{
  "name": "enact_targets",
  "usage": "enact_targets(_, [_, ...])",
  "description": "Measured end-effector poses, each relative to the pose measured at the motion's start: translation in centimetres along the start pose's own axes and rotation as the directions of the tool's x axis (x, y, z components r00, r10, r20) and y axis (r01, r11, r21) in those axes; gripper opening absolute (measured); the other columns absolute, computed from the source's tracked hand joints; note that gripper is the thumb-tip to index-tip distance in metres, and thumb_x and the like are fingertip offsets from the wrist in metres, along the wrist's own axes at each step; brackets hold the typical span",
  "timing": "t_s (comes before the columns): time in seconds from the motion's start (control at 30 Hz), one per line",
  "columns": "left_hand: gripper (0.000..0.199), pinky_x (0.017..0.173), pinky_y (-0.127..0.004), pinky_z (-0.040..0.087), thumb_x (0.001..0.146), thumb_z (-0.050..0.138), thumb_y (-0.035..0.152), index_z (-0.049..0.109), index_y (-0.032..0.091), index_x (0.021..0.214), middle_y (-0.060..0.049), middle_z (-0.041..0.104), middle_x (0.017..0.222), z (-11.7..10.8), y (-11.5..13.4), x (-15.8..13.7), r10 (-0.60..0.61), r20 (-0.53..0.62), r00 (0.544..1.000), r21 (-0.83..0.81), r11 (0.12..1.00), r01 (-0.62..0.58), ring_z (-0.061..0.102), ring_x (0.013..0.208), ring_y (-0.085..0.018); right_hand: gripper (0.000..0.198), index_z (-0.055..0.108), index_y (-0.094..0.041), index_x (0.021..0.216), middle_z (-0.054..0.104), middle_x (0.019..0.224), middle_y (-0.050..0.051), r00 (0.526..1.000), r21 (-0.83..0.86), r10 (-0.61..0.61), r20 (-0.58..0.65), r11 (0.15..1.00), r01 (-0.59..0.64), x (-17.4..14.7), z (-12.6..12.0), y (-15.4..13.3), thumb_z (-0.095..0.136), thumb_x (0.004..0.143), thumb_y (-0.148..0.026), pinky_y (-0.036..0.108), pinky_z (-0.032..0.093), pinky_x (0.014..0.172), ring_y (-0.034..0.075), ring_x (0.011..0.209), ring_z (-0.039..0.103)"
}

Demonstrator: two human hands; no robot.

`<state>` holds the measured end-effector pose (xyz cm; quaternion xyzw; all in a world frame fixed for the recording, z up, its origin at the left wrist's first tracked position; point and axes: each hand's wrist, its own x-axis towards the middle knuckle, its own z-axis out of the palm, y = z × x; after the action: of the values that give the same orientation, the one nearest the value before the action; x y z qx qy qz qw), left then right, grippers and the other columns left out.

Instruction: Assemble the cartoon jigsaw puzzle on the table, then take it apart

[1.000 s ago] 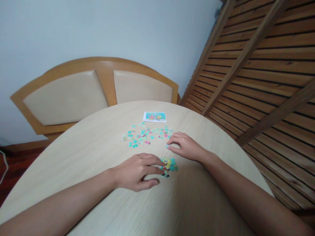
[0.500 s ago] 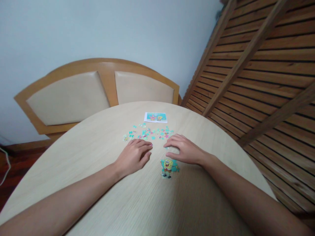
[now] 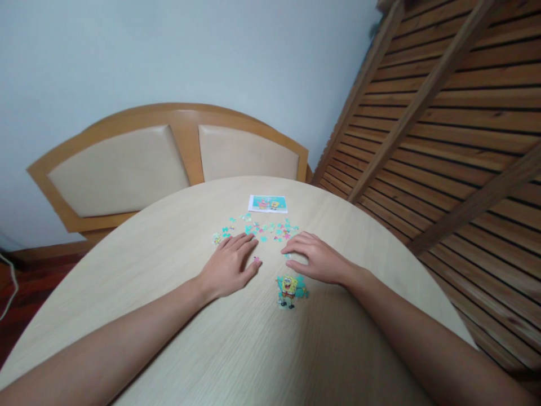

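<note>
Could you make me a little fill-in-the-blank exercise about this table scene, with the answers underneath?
1. The small piece at the thumb tip of the left hand is mostly ____ in colour.
2. Of the left hand and the right hand, the one nearer the joined puzzle section is the ____.
3. The big cartoon figure on the joined puzzle section has a ____ body.
4. Of the loose pieces and the printed sheet, the farther from the person is the ____.

Missing words: pink; right; yellow; printed sheet.

Loose pcs are turq. w/ pink bits; joined pcs yel. on turq.; card turq., wht. edge; tbl. pale w/ fine grain.
</note>
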<state>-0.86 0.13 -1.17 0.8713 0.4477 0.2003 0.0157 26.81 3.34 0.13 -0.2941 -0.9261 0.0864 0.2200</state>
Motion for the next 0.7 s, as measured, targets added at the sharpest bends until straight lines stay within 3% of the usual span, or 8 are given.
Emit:
enact_targets(0.37, [0.029,0.108,-0.044,0.047,0.100,0.046,0.023,0.063,0.018,0.123,-0.010,0.067,0.129,-0.4,0.5,0.3,0.261,0.031,0.965,-0.138,0.957,-0.255,0.060,0.123,-0.023,0.022,0.068,-0.021,0.114,0.071,0.113,0.008,0.997,-0.016,0.064,-0.038,0.998,-0.064,-0.1,0.6,0.9,0.061,0.096,-0.031,0.043,0.045,0.097,0.024,0.111,0.060])
enact_targets(0.7, [0.034,0.106,-0.047,0.043,0.102,0.043,0.025,0.061,0.017,0.130,-0.009,0.063,0.136,-0.4,0.9,0.3,0.247,0.080,0.966,-0.014,0.969,-0.247,0.059,0.124,-0.025,0.023,0.068,-0.021,0.115,0.070,0.118,0.008,0.978,-0.095,0.185,-0.096,0.976,-0.194,1.2,0.9,0.8,0.062,0.095,-0.031,0.042,0.045,0.098,0.025,0.113,0.059])
